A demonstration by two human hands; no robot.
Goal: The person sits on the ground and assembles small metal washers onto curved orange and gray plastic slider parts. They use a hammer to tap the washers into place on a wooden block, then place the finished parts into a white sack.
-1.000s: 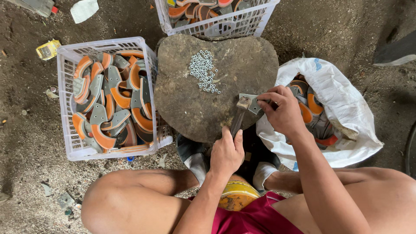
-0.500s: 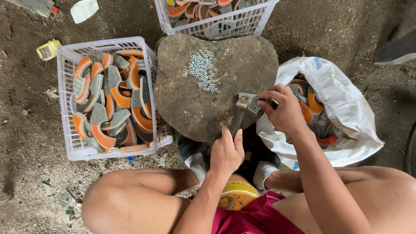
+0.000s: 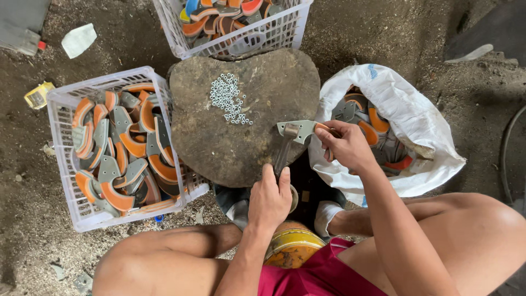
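Head view, looking straight down over my knees. My left hand (image 3: 269,198) is wrapped tight around the handle of a hammer (image 3: 285,147); the handle runs up from my fist and the metal head sits on the near right edge of the stone slab (image 3: 219,137). My right hand (image 3: 344,147) pinches a grey sickle blade with an orange tip (image 3: 302,130) between thumb and fingers (image 3: 324,137), fingers narrow and closed on its right end. The blade lies flat across the slab's edge, its grey end poking left beyond my fingertips and lying directly at the hammer head, touching it or nearly so; I cannot tell which. The two hands are near each other, left below, right above and to the side.

On the slab, further from me, a loose cluster of small metal nuts (image 3: 227,98). Left of the slab, a white plastic crate (image 3: 60,164) full of grey and orange blades. A second crate (image 3: 241,38) stands beyond the slab. Right of it, an open white sack (image 3: 416,126) holds more blades.
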